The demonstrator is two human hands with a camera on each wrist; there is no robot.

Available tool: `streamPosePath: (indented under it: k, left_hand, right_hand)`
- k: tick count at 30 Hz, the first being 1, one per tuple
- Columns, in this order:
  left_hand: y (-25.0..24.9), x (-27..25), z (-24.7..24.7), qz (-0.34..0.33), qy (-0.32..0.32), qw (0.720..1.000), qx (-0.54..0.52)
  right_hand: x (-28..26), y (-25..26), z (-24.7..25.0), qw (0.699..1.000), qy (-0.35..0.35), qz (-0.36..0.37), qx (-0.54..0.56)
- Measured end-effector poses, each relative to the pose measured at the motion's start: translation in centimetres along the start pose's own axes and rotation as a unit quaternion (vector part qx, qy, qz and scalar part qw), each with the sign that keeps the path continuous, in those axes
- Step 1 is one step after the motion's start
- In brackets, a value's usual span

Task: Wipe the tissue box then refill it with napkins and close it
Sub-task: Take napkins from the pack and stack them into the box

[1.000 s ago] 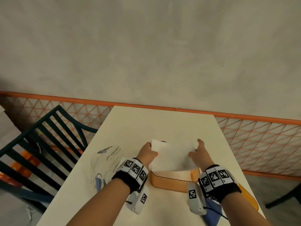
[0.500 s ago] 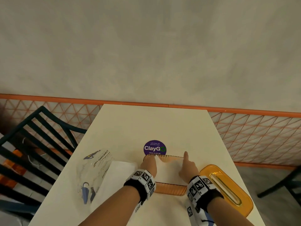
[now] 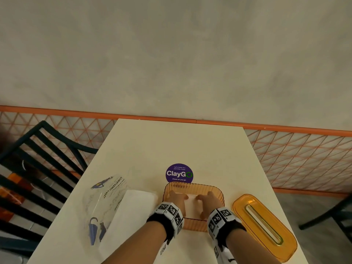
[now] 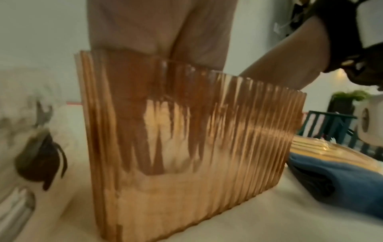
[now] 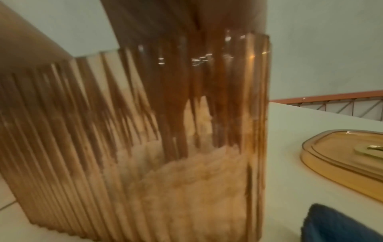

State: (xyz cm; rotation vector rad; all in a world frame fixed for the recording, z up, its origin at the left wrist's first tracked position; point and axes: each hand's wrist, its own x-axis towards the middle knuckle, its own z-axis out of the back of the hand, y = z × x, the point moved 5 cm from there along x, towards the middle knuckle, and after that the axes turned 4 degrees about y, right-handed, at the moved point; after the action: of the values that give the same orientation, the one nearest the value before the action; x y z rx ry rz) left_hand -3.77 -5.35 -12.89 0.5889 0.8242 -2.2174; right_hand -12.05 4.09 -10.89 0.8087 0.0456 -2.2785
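Since a second ago I have brought the white napkins (image 3: 191,203) down from above the tissue box (image 3: 193,221) into it, uncovering the purple ClayGo sticker (image 3: 179,173) just behind. Both my hands are inside the ribbed amber box: left hand (image 3: 176,197) and right hand (image 3: 206,199) lie flat on the stack, fingers fairly straight, pressing rather than gripping. That box stands upright mid-tabletop (image 3: 177,143). Its slotted lid (image 3: 263,226) lies to the right, more napkins in a clear wrapper (image 3: 106,204) to the left, a blue cloth (image 5: 342,226) near me
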Motion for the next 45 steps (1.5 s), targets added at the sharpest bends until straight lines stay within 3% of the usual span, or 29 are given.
streamPosePath:
  k: [5,7,10,12,14,17,20,24,28,31,33,38,43,45]
  left_hand:
    - [0.0,-0.7,0.6,-0.01,-0.016,1.0,0.012]
    - [-0.6,-2.1,2.1,-0.047,-0.08,0.995,-0.023]
    - [0.8,-6.2,5.5,-0.086,-0.216,0.965,-0.119]
    - [3.9,-8.6,7.2,-0.062,-0.293,0.942,-0.151]
    - [8.2,-10.3,7.8,0.002,-0.327,0.934,-0.145]
    - [13.4,-10.9,6.8,0.127,-0.277,0.945,-0.116]
    - [15.5,-11.0,5.1,0.191,-0.222,0.952,-0.094]
    - [16.3,-10.7,3.3,0.203,-0.194,0.955,-0.091]
    - [15.4,-11.3,3.2,0.212,-0.234,0.948,-0.047]
    - [14.4,-11.9,3.4,0.2,-0.271,0.941,0.015]
    - [14.2,-11.6,3.4,0.185,-0.267,0.946,-0.002]
    - [14.7,-10.5,3.8,0.122,-0.184,0.954,-0.202]
    - [14.9,-11.3,5.6,0.059,-0.114,0.954,-0.271]
    - [14.7,-12.2,6.7,0.019,-0.096,0.944,-0.315]
  right_hand:
    - [0.1,0.0,-0.2,1.0,0.001,0.006,0.003]
    - [-0.4,0.2,0.8,1.0,-0.016,0.025,-0.002]
    - [-2.4,-0.3,3.7,0.988,-0.144,0.053,0.026]
    - [-4.0,-1.9,4.8,0.974,-0.214,0.037,0.062]
    - [-5.2,-3.2,4.7,0.97,-0.226,0.01,0.088]
    - [-5.2,-4.0,3.3,0.982,-0.165,-0.028,0.09]
    - [-4.3,-4.1,2.1,0.989,-0.119,-0.041,0.08]
    - [-3.9,-3.9,1.2,0.99,-0.114,-0.056,0.059]
    - [-4.0,-4.0,0.9,0.99,-0.117,-0.063,0.046]
    - [-4.0,-4.0,1.0,0.989,-0.124,-0.071,0.043]
    - [-4.1,-4.0,1.1,0.989,-0.124,-0.075,0.038]
    - [-4.1,-4.0,1.0,0.988,-0.121,-0.087,0.032]
    - [-4.5,-3.7,1.8,0.992,-0.099,-0.067,0.03]
    - [-5.0,-3.3,3.9,0.988,-0.147,-0.028,0.049]
